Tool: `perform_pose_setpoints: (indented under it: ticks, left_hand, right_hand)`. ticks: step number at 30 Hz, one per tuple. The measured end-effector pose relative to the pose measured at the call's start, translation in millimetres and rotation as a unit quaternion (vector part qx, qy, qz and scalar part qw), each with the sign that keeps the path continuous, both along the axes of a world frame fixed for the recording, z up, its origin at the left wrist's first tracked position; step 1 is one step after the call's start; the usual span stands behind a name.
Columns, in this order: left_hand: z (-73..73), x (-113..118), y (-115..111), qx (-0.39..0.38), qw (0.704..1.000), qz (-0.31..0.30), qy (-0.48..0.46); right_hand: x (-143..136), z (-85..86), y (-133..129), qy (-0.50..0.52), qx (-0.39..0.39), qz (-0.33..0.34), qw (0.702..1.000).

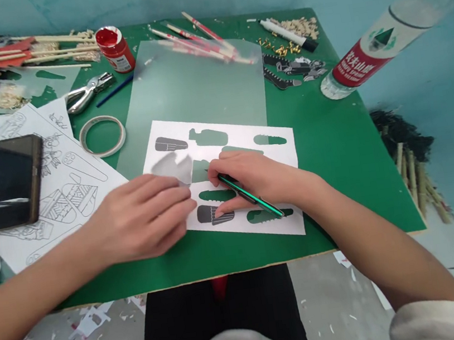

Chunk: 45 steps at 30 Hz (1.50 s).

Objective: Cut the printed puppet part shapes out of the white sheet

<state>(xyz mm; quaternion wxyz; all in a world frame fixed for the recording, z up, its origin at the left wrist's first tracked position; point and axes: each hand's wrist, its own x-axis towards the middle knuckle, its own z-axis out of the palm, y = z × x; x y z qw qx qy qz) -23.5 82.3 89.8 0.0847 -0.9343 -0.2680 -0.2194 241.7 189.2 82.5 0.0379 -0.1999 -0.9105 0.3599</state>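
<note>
A white paper sheet [241,125] with several cut-out openings and dark printed shapes lies at the front of the table. Over its left side is my left hand [149,217], fingers closed on a small cut paper piece [174,169] that looks slightly blurred. My right hand [248,172] rests on the sheet, holding a slim green pen-shaped craft knife [256,199] slanted toward me; its tip is partly hidden by the fingers. Green shows through the openings. Beneath the sheet's upper part lies a translucent plastic sheet [199,95].
Left are a phone [11,183] on printed drawings [72,186], a tape roll [103,135], a hole-punch plier [87,94] and a red paint jar [116,49]. Red-stained sticks [204,41], a marker [288,35] and dark cut figures [295,67] lie behind. A bottle [367,60] stands right.
</note>
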Motion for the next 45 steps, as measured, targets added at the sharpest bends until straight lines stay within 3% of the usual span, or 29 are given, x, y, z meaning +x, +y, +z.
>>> perform_pose_setpoints:
  ticks: [2, 5, 12, 31, 37, 41, 45]
  left_hand:
    - [-6.1, -13.3, 14.8, -0.019, 0.998, -0.057, -0.003]
    - [-20.0, -16.6, 19.1, -0.038, 0.991, -0.125, 0.026]
    - [-32.2, -12.4, 29.7, -0.142, 0.972, -0.176, 0.057]
    - [-35.8, -12.7, 38.3, -0.200, 0.970, -0.133, 0.026]
    - [-37.8, -11.5, 37.5, -0.205, 0.971, -0.124, 0.018]
    - [-37.5, -11.6, 38.5, -0.203, 0.971, -0.125, 0.014]
    - [-37.8, -11.9, 39.0, -0.214, 0.967, -0.133, 0.029]
  right_hand:
    - [-0.6, 0.4, 0.1, 0.000, 0.000, 0.000, 1.000]
    - [-0.5, 0.4, 0.2, 0.008, -0.002, 0.002, 1.000]
    - [1.4, -2.1, 0.8, 0.017, -0.001, 0.002, 1.000]
    - [0.5, -1.0, 1.8, 0.015, 0.020, 0.023, 0.999]
    - [1.7, -2.1, 1.5, 0.074, -0.038, -0.019, 0.996]
    - [0.5, 2.2, -3.8, 0.201, -0.145, -0.127, 0.960]
    - [-0.9, 18.5, -5.8, 0.263, -0.300, -0.229, 0.888]
